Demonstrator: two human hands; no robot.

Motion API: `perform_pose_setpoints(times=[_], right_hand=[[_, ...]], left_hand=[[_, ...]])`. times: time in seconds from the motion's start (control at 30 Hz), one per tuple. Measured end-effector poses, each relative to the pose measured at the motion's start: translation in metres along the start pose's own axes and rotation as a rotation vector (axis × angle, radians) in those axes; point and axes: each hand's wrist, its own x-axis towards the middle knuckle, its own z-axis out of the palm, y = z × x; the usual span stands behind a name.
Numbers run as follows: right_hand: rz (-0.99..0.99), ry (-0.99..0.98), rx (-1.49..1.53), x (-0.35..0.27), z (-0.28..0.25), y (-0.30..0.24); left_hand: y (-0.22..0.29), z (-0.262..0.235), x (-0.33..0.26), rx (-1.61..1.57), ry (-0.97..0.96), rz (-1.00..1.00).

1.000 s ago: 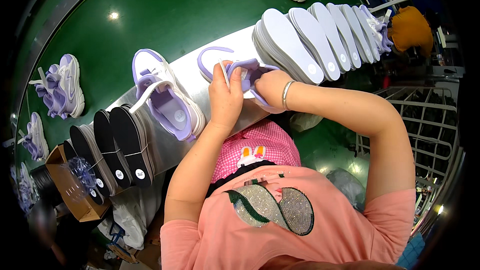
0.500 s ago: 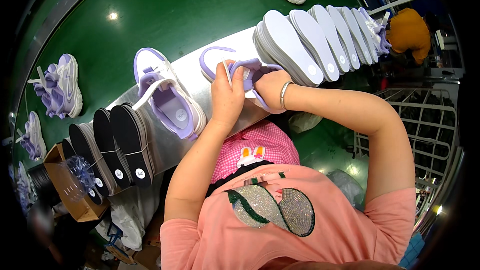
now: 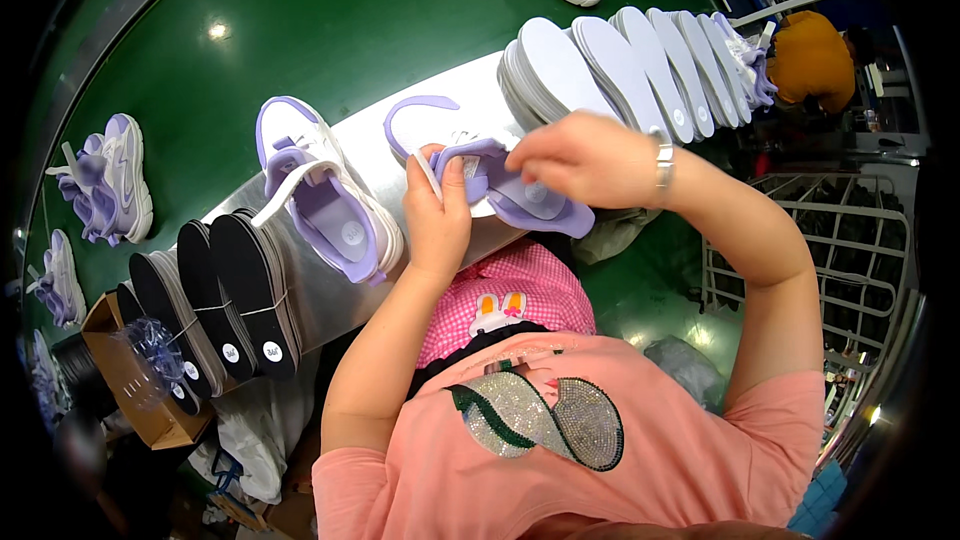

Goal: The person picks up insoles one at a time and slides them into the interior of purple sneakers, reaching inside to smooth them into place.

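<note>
My left hand (image 3: 438, 215) is closed on a white and lilac sneaker (image 3: 565, 218), gripping it at the tongue and strap, with the toe pointing away from me. Inside its lilac collar a grey insole (image 3: 540, 202) shows at the heel. Over the shoe's opening hovers my right hand (image 3: 585, 160), a silver bracelet on its wrist. Its fingers are loosely bent and somewhat apart, with nothing visible in them. To the left a second sneaker (image 3: 335, 205) stands on the metal ledge (image 3: 365, 130), an insole inside it and its white strap folded out.
Stacks of light grey insoles (image 3: 560, 65) line the ledge at right; tied black insoles (image 3: 250, 280) lie at left beside a cardboard box (image 3: 135, 380). More sneakers (image 3: 125, 175) rest on the green surface (image 3: 330, 20). A white wire rack (image 3: 850, 230) stands at right.
My right hand has come up out of the sneaker's opening, so the insole at the heel now shows. My left hand keeps its hold on the shoe.
</note>
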Motion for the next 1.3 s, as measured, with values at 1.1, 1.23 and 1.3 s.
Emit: perform_pose_setpoints(times=[1.1,1.23,1.3], right_hand=[[-0.141,-0.032,-0.285,-0.038,0.045,0.001],[0.044,-0.267,-0.465,0.003,0.077,0.031],[0.158,-0.285,-0.482,0.025,0.079,0.04]], left_hand=[[-0.019,-0.013,-0.036,-0.121,-0.006,-0.037],[-0.005,-0.002,-0.013,0.017,0.005,0.061],[-0.004,0.003,-0.004,-0.057,-0.023,0.0]])
